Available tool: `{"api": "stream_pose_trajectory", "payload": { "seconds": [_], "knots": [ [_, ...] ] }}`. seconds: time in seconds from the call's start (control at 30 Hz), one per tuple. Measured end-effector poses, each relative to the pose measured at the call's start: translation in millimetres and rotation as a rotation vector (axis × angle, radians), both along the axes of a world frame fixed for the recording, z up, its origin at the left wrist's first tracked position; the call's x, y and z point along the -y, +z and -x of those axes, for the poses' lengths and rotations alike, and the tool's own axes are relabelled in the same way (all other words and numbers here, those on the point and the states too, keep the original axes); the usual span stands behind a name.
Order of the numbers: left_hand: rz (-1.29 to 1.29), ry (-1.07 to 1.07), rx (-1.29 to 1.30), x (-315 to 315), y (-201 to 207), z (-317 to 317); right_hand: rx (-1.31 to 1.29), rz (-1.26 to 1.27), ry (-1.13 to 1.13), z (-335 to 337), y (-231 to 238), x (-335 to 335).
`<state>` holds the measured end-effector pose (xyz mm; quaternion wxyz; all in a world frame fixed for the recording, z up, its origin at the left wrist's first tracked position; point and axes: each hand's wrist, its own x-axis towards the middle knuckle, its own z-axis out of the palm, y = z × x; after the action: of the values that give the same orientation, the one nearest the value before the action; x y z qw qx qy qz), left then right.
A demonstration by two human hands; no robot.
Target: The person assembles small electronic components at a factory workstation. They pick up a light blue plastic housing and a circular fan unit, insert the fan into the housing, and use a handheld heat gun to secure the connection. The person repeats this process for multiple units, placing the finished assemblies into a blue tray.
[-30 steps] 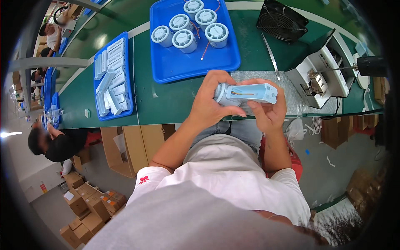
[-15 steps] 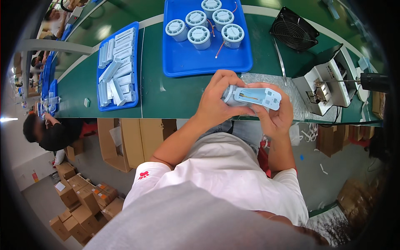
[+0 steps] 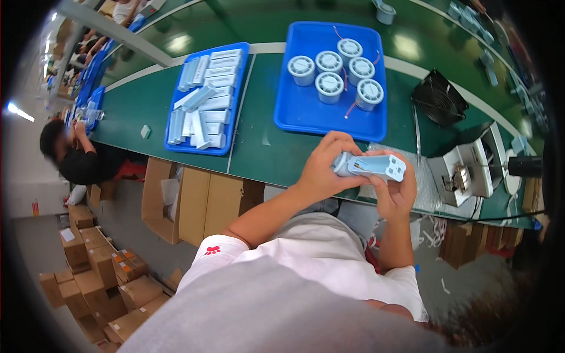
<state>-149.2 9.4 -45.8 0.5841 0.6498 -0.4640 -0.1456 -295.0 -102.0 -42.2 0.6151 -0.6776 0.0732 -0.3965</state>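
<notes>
A pale blue handheld fan body (image 3: 376, 166) is held between my two hands, over the front edge of the green table. My left hand (image 3: 325, 169) wraps round its rounded end. My right hand (image 3: 398, 191) grips the flat handle end, thumb along the near side. The handle's long hollow faces up, and thin wires show inside it. Square openings mark its end plate. My fingers hide much of the round part. Beyond my hands, a blue tray (image 3: 306, 120) bears several pale blue round fan heads (image 3: 328, 86) with thin red wires.
Another blue tray (image 3: 204, 149) at left holds several pale blue handle shells (image 3: 200, 129). To the right are a black fan (image 3: 439, 99), a white boxy fixture (image 3: 465, 170), and an electric screwdriver (image 3: 525, 166). A person (image 3: 82, 156) sits at far left. Cardboard boxes (image 3: 94, 265) stand on the floor.
The view has turned and shifted, so the trays and table sit lower and further right. Both hands keep their hold on the fan body, which is tilted slightly differently.
</notes>
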Motion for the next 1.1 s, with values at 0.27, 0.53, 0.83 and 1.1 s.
{"api": "stream_pose_trajectory", "payload": {
  "seconds": [0.27,0.53,0.83,1.1],
  "knots": [
    [0.044,-0.016,0.086,-7,-8,2,0.005,0.038,-0.017,-7,-11,-7],
    [0.153,0.064,0.209,8,-2,-1,0.032,0.096,-0.066,-6,2,-10],
    [0.174,-0.007,0.164,19,-6,9,0.002,0.173,-0.068,4,6,4],
    [0.152,-0.045,0.170,31,-7,16,0.010,0.219,-0.050,15,6,10]
  ]
}}
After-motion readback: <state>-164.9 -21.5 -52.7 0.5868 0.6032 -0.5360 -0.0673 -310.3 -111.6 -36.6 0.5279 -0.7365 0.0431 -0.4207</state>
